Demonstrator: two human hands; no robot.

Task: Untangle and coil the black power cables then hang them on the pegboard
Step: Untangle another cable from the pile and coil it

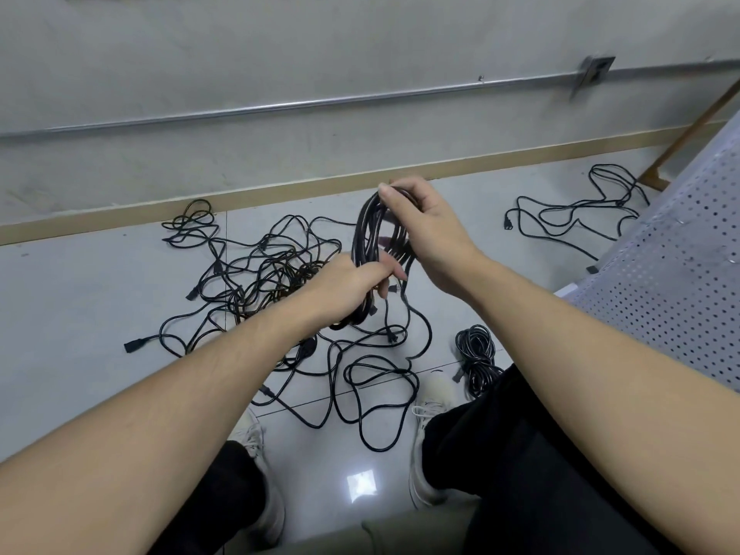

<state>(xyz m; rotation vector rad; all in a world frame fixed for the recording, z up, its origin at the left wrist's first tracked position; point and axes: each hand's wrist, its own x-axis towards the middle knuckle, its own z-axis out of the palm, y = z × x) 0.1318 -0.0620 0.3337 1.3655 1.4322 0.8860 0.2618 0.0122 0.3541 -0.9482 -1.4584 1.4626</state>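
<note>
- Coiling is the step in hand: a half-made coil (pixel 370 238) of black cable is held upright above the floor (pixel 80 298), roughly at frame centre.
- Right hand (pixel 424 230): fingers and thumb are curled round the top of the coil, at its 12 o'clock end.
- Left hand (pixel 352 286): fingers are wrapped round the lower loops at the 6 o'clock end. The two hands sit close together, one above the other, both clamped on the same bundle.
- A loose tail with a plug (pixel 393 289) hangs from the bundle just beside the left hand and runs down toward the floor at 6 o'clock.
- The main tangle (pixel 256 274) of cables lies on the floor at 9 o'clock from the hands, still knotted. Looser loops (pixel 380 398) lie at 6 o'clock, between the shoes (pixel 430 398).
- One finished coil (pixel 476 354) rests on the floor at 4 o'clock, beside the right leg. Another loose cable (pixel 576 214) lies at 3 o'clock, well apart from the rest, near the perforated metal panel (pixel 664 282).
- Whether that panel is the pegboard cannot be told.
- Judgement: the task is at an early stage; one cable is done and one is in progress.
- Next move, as judged: draw in the hanging tail, lay it on as further loops of matching size, and keep the top grip firm so the loops do not spring apart. Check that the tail is free of the loops on the floor before pulling.
</note>
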